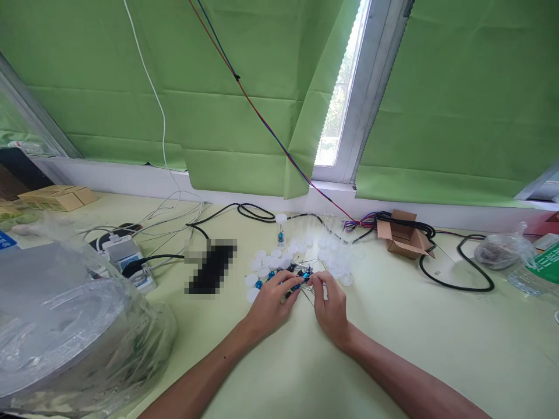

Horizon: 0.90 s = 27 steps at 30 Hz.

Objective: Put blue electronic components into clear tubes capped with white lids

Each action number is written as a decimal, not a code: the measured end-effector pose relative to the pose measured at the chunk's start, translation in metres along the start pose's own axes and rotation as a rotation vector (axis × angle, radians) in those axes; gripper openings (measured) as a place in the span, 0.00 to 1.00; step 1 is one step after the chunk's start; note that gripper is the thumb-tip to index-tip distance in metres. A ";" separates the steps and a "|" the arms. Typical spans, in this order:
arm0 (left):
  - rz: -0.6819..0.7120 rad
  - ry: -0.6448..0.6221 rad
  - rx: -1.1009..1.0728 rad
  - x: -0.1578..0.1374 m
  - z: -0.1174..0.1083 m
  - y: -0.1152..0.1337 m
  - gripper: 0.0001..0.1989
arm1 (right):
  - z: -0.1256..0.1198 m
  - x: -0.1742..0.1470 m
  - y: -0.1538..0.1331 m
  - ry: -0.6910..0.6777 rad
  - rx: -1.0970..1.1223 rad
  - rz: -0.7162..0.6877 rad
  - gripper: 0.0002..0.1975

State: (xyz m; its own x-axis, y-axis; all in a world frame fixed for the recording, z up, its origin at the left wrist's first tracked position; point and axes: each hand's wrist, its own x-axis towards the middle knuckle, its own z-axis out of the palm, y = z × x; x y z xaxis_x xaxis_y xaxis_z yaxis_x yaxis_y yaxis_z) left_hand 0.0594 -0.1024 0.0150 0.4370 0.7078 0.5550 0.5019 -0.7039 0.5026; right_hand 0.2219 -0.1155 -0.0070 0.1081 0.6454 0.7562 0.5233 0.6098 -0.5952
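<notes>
My left hand (273, 299) and my right hand (331, 305) meet over a pile of small parts at the middle of the table. Between their fingertips is a small blue-and-black part (305, 277), too small to identify, with the fingers of both hands closed on it. Under and behind the hands lie thin metal pins and dark bits (301, 269), partly hidden. Several round white caps (263, 271) are scattered left of and behind the pile. Clear plastic tubes (334, 256) cluster behind my right hand. One capped tube (280, 235) with a blue piece inside stands upright at the back.
A small open cardboard box (404, 238) sits at the back right beside coiled black cables (469, 279). To the left are a blurred-out dark object (212, 267), a power strip (131, 262) and a large plastic-wrapped item (78, 337). Green blinds (244, 128) hang behind the table.
</notes>
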 end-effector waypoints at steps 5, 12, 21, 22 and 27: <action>0.014 -0.009 0.018 -0.002 0.002 -0.001 0.11 | 0.000 0.001 -0.002 0.021 -0.011 -0.050 0.08; 0.026 -0.004 0.005 -0.002 0.002 -0.001 0.11 | -0.002 0.000 -0.003 0.016 0.039 -0.038 0.08; 0.028 -0.033 0.004 0.000 -0.001 0.004 0.12 | -0.001 0.002 -0.003 0.014 0.024 -0.034 0.08; 0.028 -0.028 -0.001 0.000 -0.001 0.005 0.12 | -0.001 0.002 -0.003 0.014 0.020 -0.031 0.08; -0.043 0.046 -0.068 0.002 -0.003 0.003 0.10 | -0.001 -0.001 -0.002 0.012 0.005 0.008 0.12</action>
State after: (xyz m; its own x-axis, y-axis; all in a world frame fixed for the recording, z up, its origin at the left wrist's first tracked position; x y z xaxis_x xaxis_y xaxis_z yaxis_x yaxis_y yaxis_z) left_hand 0.0599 -0.1035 0.0197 0.3806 0.7349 0.5612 0.4670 -0.6766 0.5693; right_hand 0.2216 -0.1177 -0.0068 0.1220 0.6448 0.7546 0.5185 0.6069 -0.6024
